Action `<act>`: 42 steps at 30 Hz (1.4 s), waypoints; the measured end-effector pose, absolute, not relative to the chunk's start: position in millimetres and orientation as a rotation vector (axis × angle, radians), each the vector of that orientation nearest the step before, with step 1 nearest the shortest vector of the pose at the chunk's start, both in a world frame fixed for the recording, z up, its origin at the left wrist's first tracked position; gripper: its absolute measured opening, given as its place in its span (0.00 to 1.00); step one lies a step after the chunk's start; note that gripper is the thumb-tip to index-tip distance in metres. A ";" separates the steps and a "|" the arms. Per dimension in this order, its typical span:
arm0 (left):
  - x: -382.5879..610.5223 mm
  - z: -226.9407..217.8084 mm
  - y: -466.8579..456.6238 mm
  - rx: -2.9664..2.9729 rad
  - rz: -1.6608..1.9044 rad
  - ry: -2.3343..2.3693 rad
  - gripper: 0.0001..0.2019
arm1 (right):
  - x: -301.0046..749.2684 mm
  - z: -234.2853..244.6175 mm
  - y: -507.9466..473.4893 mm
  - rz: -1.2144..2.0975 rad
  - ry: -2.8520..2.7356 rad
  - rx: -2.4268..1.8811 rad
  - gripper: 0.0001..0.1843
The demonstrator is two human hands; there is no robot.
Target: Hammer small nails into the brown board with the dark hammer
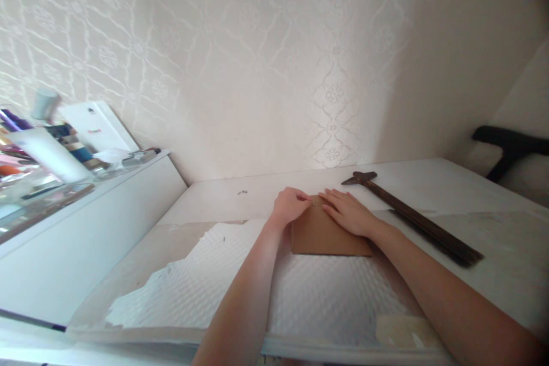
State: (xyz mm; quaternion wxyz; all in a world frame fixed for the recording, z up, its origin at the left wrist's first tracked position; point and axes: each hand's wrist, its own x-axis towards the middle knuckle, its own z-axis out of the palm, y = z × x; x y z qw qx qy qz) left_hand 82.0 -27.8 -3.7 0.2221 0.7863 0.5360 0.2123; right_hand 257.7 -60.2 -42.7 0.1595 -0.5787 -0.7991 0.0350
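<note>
A flat brown board (330, 234), of wood or cardboard, lies on a white quilted sheet (180, 280). Small dark dots mark its far part, between my hands. At its far left edge is my left hand (292, 205), fingers curled and pressed together; whatever they pinch is too small or hidden to name. My right hand (348, 213) rests flat on the board's right side with fingers stretched out. To the right lies a hammer (412, 211) with a dark handle, its head toward the wall. A few small dark bits, perhaps nails (242, 192), lie left of the board.
A patterned wall (257, 68) rises behind the white table (214, 197). At left, a raised white cabinet (98, 240) carries a white box (98, 126) and assorted clutter. A black curved object, perhaps a chair part (510, 140), stands beyond the table's right edge.
</note>
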 end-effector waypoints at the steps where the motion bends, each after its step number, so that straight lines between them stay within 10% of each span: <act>1: 82.1 -4.1 -27.5 2.167 0.586 1.481 0.11 | 258.0 -42.8 -60.1 0.097 -2.281 -1.643 0.27; 26: 82.8 -1.7 -27.7 2.148 0.594 1.468 0.10 | 307.3 -16.0 -77.2 -0.118 -1.358 -2.467 0.24; 42: 80.8 -7.5 -25.8 2.170 0.580 1.430 0.10 | 311.2 -10.3 -77.4 -0.174 -1.417 -2.273 0.23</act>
